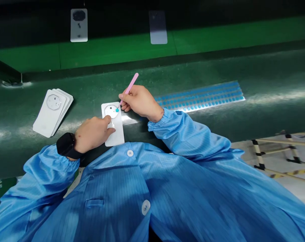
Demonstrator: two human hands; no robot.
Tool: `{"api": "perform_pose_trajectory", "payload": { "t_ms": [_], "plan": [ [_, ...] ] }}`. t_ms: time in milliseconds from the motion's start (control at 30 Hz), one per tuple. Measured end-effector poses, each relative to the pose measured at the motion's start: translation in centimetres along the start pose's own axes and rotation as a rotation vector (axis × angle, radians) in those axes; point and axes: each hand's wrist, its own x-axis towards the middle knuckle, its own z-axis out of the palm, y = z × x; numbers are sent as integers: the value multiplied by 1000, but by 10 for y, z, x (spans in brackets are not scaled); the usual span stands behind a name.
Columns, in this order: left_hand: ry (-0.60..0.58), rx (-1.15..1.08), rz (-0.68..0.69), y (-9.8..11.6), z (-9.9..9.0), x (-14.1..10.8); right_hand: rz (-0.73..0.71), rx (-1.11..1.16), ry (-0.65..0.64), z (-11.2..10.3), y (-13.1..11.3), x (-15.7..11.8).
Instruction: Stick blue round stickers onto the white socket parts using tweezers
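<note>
Between the finger and thumb of my right hand [141,102] is a pair of slim pink tweezers [132,84], closed in the grip. At their tip sits a small blue dot sticker [117,110], over the round area near the top of a white phone-shaped panel [117,134]. Whether the dot touches the panel's surface I cannot tell. My left hand [94,132] is closed on the panel's left side, its index finger and thumb lying on the face. Its other fingers are partly hidden.
A fanned stack of similar white panels [47,117] lies to the left. A clear sheet with rows of blue dots [202,95] lies right, partly behind my right arm. Two more panels, one white [79,32] and one greyer [158,32], lie on the green strip beyond the bench ridge.
</note>
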Motion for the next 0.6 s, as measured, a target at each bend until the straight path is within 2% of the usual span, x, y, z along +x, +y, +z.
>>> {"api": "perform_pose_trajectory", "payload": {
  "t_ms": [67,100,167,233,300,433,600],
  "plan": [
    [26,-44,8,-3,5,3,7,11,4,0,4,3],
    [82,-74,2,-6,8,5,8,13,0,0,4,3],
    [279,-143,12,-13,16,14,3,14,-6,0,5,3],
    [497,-210,85,-21,27,25,2,12,-11,2,4,3],
    [630,-250,169,-28,39,35,11,5,-15,3,3,3],
    [685,-254,199,-33,54,43,28,-10,-15,5,3,4],
    [697,-247,200,-31,56,41,32,-37,-18,6,4,4]
  ]
}}
